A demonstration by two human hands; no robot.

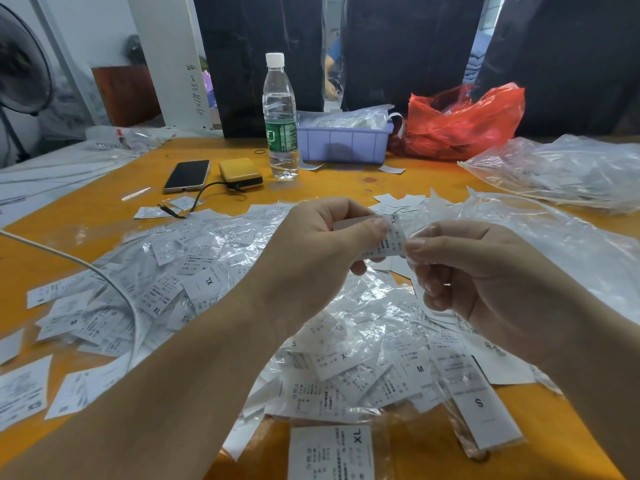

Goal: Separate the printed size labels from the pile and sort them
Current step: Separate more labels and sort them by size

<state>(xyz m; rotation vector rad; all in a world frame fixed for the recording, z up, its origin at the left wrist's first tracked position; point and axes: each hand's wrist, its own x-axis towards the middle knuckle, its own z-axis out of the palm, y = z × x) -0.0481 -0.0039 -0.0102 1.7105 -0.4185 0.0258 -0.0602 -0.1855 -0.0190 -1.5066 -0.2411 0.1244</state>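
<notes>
While both hands are raised over the heap, the step in hand looks like the separating one: a single printed size label (389,237) is held up between them, above the pile of labels (311,341) spread on the orange bench (398,183). The left hand (322,237) has its grip closed on the label's left part, thumb on top pressing it against the curled fingers. The right hand (464,268) pinches the label's right edge with thumb and forefinger, the other fingers curled under; a bit of clear film seems caught there too, though I cannot tell whether it is a sleeve round this label or a stray piece of the crumpled clear plastic (540,244) lying behind. An "X" shows at the label's top corner, the rest of the size mark hidden by the thumb.

Below, the pile is a loose mix of white slips and cellophane, with sizes XL, M, S and XS readable here and there. A flat XL label (330,452) lies at the near edge and a long S label (481,407) to its right; whether these are sorted stacks or simply outliers I cannot say, so the sorting seems at an early stage.

The next move calls for baring the size mark, probably by sliding the left thumb back, freeing the slip of any film, and then laying it with its like, kept apart from the unsorted heap. A white cable (114,285) crosses the pile's left side and could drag slips along if nudged.
</notes>
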